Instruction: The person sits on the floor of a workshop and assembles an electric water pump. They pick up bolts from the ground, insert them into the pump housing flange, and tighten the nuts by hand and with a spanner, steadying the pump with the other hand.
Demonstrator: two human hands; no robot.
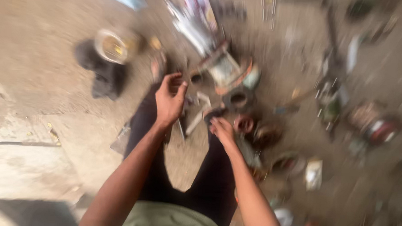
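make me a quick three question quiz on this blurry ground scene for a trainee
1. True or false: the left hand is raised with its fingers loosely curled, gripping nothing that shows.
2. The right hand reaches down nearest to: A) the dark cloth B) the ring-shaped parts C) the bowl
3. Fill in: the bowl sits next to the dark ____ on the dirt ground.

Key: 1 true; 2 B; 3 cloth. Blur hides whether the right hand grips anything.
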